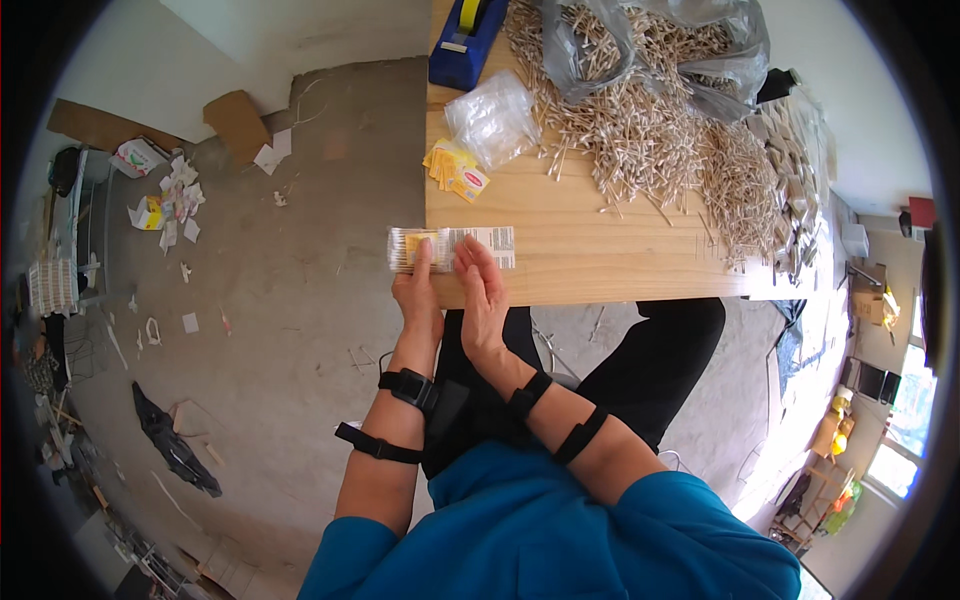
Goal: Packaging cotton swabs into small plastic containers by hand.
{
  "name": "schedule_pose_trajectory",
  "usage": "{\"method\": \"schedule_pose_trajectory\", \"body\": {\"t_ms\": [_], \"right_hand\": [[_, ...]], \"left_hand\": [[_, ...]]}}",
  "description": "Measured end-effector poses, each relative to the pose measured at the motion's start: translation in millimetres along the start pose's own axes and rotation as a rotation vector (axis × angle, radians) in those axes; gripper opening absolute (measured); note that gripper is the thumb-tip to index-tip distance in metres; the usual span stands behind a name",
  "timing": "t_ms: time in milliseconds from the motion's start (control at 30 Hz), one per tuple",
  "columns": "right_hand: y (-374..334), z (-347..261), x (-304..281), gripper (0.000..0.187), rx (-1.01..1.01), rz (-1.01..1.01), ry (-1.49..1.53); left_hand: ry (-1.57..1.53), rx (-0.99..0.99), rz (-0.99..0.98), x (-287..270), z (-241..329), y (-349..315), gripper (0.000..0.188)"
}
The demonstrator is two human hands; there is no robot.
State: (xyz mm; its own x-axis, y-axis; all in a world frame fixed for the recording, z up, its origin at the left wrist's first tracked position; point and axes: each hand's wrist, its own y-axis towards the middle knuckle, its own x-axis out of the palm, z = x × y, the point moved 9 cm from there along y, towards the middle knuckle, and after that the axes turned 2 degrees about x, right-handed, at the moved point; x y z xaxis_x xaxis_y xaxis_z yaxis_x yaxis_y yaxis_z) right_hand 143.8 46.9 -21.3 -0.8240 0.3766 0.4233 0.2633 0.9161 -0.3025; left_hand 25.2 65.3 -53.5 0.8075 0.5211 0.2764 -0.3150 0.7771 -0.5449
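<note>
At the table's near left corner, my left hand (417, 292) grips a clear packet of cotton swabs (398, 250), its thumb lying along the top. A yellow card shows inside the packet under the plastic. From the packet's right side a pale printed flap (497, 247) lies flat on the wood. Over that flap rests my right hand (483, 297), fingers stretched out, gripping nothing that I can see. Farther back are a small fan of yellow cards (457, 172) and a stack of clear plastic bags (495, 118).
A blue tape dispenser (464, 55) stands at the far left of the wooden table (590, 275). Loose cotton swabs (640, 140) spread across its back and right, spilling from a grey plastic bag (735, 50). Several filled packets (800, 190) lie along the right edge. Paper scraps (180, 190) litter the floor.
</note>
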Motion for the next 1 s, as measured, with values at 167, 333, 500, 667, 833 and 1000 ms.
{"method": "schedule_pose_trajectory", "body": {"t_ms": [167, 333, 500, 667, 833, 1000], "right_hand": [[-8, 11, 6, 0.043, 0.016, -0.036, 0.049], [-2, 11, 6, 0.041, 0.086, -0.088, -0.006], [2, 18, 8, 0.039, 0.172, -0.077, 0.081], [11, 8, 5, 0.039, 0.161, -0.013, 0.135], [29, 2, 1, 0.039, 0.183, -0.056, 0.093], [31, 5, 0, 0.039, 0.187, -0.075, -0.040]], "left_hand": [[-0.017, 0.002, -0.070, -2, -5, 9, 0.042], [-0.026, -0.044, -0.085, -1, -5, 6, 0.046], [-0.004, -0.071, -0.095, -1, -8, 8, 0.046], [-0.116, -0.065, -0.179, -6, -11, 21, 0.046], [-0.240, -0.014, -0.178, 5, 0, 16, 0.052], [-0.151, -0.011, -0.206, 4, -3, 18, 0.054]]}}
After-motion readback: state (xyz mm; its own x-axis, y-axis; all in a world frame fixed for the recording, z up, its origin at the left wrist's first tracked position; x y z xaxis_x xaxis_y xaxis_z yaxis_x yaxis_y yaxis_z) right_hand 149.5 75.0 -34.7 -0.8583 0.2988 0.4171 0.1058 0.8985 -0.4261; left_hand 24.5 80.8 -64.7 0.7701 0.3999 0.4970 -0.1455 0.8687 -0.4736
